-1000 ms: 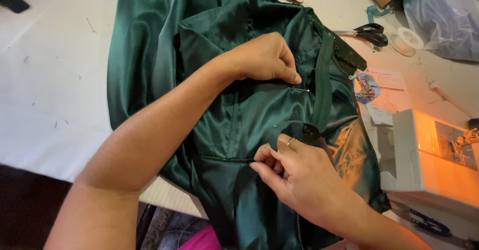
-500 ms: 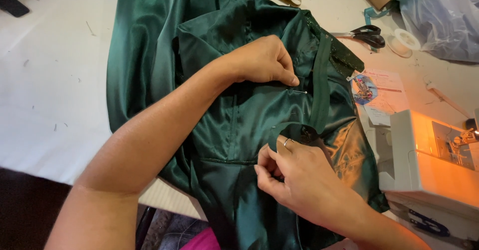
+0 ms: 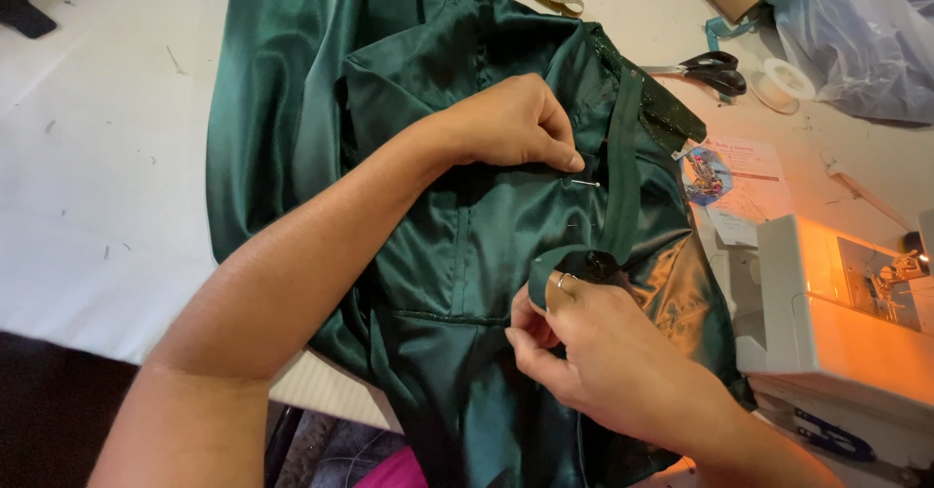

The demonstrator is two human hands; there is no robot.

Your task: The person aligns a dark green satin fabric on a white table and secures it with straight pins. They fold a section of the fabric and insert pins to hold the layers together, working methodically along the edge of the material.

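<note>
1. The green satin garment (image 3: 457, 254) is lying across the white table (image 3: 88, 196), filling the frame's centre.
2. The left hand (image 3: 511, 123), fingers curled, is pinching a pin (image 3: 584, 182) into the fabric.
3. The right hand (image 3: 593, 361) is gripping the strap (image 3: 618, 172), looped over a finger.
4. The cloth is looking light, limp and slippery; pinching at seams probably holds best.

Single head-worn view, looking steeply down and slightly forward from above the forearms. Close range: left hand (image 3: 506, 123) and right hand (image 3: 613, 361) fill the centre, over green satin garment (image 3: 292, 108) on white table (image 3: 88, 157). Sewing machine (image 3: 837, 313) cropped at right edge; scissors (image 3: 715, 70) near top edge. No second view for overlap.
</note>
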